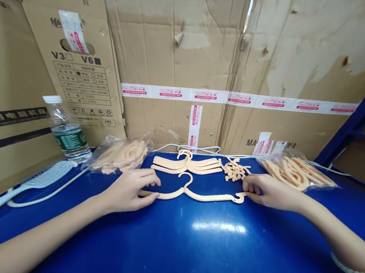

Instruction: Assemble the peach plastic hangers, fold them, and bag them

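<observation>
A cream plastic clothes hanger [208, 198] lies flat on the blue table [170, 248], its hook pointing away from me. My left hand [134, 190] is closed around the hanger's left end, which the fingers partly cover. Between the thumb and fingers of my right hand [266, 191] is a small cream hook piece [240, 197]. It meets the right end of the hanger; whether it is joined there I cannot tell. Just behind lies a stack of several similar hangers [169, 164]. Beside that stack, near my right fingers, is a pile of small hook pieces [233, 170].
Clear plastic bags of cream parts lie at the back left [123, 154] and back right [296, 170]. At left are a water bottle [70, 135] and a pale blue hairbrush [46, 174]. A white cable [50, 194] crosses the table. Cardboard [184, 58] walls the back.
</observation>
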The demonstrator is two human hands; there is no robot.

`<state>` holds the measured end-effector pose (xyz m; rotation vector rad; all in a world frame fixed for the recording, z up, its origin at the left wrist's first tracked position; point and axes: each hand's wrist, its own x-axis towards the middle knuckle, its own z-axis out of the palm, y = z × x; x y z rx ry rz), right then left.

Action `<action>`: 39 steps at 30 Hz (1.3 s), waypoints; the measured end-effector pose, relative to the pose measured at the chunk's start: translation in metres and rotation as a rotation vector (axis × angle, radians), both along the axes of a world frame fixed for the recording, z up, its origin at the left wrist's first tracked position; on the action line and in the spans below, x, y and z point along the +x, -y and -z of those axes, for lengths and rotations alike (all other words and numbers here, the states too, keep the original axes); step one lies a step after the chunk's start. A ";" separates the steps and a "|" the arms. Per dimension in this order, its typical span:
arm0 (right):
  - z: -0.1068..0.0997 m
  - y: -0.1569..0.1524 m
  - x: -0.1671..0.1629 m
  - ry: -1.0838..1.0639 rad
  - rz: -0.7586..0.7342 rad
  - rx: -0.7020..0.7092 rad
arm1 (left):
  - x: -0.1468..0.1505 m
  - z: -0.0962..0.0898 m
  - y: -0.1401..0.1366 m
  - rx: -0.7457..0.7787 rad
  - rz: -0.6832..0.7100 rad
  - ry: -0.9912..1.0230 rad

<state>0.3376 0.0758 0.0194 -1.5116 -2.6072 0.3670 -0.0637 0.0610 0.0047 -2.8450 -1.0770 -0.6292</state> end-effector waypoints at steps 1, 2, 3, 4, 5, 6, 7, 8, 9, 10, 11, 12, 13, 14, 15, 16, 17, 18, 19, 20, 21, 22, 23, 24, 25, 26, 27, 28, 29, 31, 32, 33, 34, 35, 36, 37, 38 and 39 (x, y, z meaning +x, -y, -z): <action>0.000 0.000 0.000 -0.001 -0.006 0.006 | 0.000 0.004 -0.001 0.013 -0.018 0.030; -0.001 0.001 0.000 -0.005 -0.009 0.005 | 0.000 0.007 -0.003 0.022 -0.038 0.064; -0.001 0.000 0.000 -0.010 -0.008 -0.004 | 0.000 0.010 -0.004 0.027 -0.062 0.104; -0.001 0.000 0.001 -0.016 -0.005 -0.017 | 0.000 0.013 -0.006 0.029 -0.089 0.145; -0.001 -0.001 0.001 -0.024 -0.001 -0.029 | 0.000 0.016 -0.007 0.024 -0.116 0.180; -0.001 -0.002 0.002 -0.032 0.002 -0.036 | 0.000 0.018 -0.008 0.014 -0.141 0.206; 0.000 -0.003 0.002 -0.038 0.004 -0.039 | -0.001 0.019 -0.009 0.006 -0.165 0.218; 0.000 -0.003 0.003 -0.041 0.003 -0.037 | -0.001 0.020 -0.010 0.002 -0.184 0.220; 0.000 -0.004 0.004 -0.042 -0.001 -0.030 | -0.001 0.021 -0.011 0.005 -0.196 0.218; 0.001 -0.005 0.005 -0.040 -0.008 -0.020 | -0.001 0.021 -0.011 0.009 -0.201 0.210; 0.001 -0.005 0.005 -0.036 -0.017 -0.013 | -0.001 0.021 -0.011 0.017 -0.202 0.199; 0.001 -0.005 0.005 -0.031 -0.025 -0.009 | -0.001 0.021 -0.011 0.026 -0.200 0.189; 0.001 -0.005 0.006 -0.024 -0.031 -0.006 | 0.000 0.021 -0.011 0.035 -0.196 0.179; 0.001 -0.005 0.005 -0.018 -0.033 -0.004 | 0.000 0.021 -0.010 0.041 -0.192 0.169; 0.001 -0.005 0.005 -0.011 -0.032 -0.005 | 0.000 0.021 -0.010 0.047 -0.189 0.159; 0.000 -0.004 0.004 -0.005 -0.030 -0.006 | 0.001 0.021 -0.010 0.052 -0.187 0.149; 0.000 -0.004 0.004 -0.001 -0.025 -0.006 | 0.001 0.022 -0.010 0.057 -0.186 0.143; -0.001 -0.004 0.003 0.000 -0.019 -0.005 | 0.000 0.022 -0.010 0.058 -0.185 0.138; -0.001 -0.004 0.003 -0.003 -0.014 -0.005 | 0.000 0.023 -0.011 0.056 -0.184 0.135; -0.001 -0.004 0.002 -0.008 -0.010 -0.005 | 0.000 0.023 -0.011 0.051 -0.182 0.132; -0.001 -0.004 0.002 -0.015 -0.007 -0.005 | 0.000 0.024 -0.011 0.050 -0.181 0.131; 0.000 -0.005 0.003 -0.023 -0.004 -0.006 | -0.001 0.024 -0.012 0.054 -0.175 0.129; 0.001 -0.006 0.003 -0.030 -0.003 -0.008 | -0.001 0.025 -0.013 0.065 -0.165 0.129; 0.003 -0.007 0.004 -0.035 -0.004 -0.009 | -0.001 0.025 -0.013 0.082 -0.152 0.129; 0.004 -0.008 0.006 -0.038 -0.007 -0.011 | -0.001 0.025 -0.014 0.103 -0.137 0.132; 0.005 -0.009 0.007 -0.042 -0.010 -0.011 | -0.001 0.026 -0.014 0.121 -0.123 0.134; 0.006 -0.010 0.009 -0.044 -0.016 -0.011 | -0.001 0.026 -0.014 0.133 -0.113 0.134; 0.007 -0.011 0.010 -0.046 -0.022 -0.011 | -0.001 0.026 -0.015 0.137 -0.107 0.133; 0.007 -0.012 0.011 -0.045 -0.028 -0.012 | -0.001 0.026 -0.015 0.137 -0.106 0.130; 0.007 -0.012 0.012 -0.039 -0.034 -0.017 | -0.002 0.026 -0.015 0.133 -0.103 0.125; 0.006 -0.012 0.012 -0.035 -0.035 -0.018 | -0.002 0.026 -0.016 0.132 -0.100 0.124; 0.006 -0.011 0.012 -0.033 -0.038 -0.017 | -0.002 0.026 -0.016 0.132 -0.096 0.124; 0.005 -0.011 0.011 -0.033 -0.040 -0.013 | -0.002 0.026 -0.016 0.134 -0.091 0.124; 0.004 -0.010 0.010 -0.034 -0.044 -0.006 | -0.002 0.026 -0.016 0.136 -0.087 0.124; 0.004 -0.010 0.010 -0.036 -0.044 0.003 | -0.001 0.026 -0.016 0.139 -0.082 0.122; 0.003 -0.009 0.009 -0.037 -0.044 0.013 | -0.001 0.026 -0.016 0.141 -0.078 0.120; 0.003 -0.009 0.008 -0.036 -0.044 0.020 | -0.001 0.026 -0.016 0.144 -0.075 0.118; 0.003 -0.009 0.008 -0.035 -0.044 0.026 | 0.000 0.025 -0.016 0.145 -0.073 0.116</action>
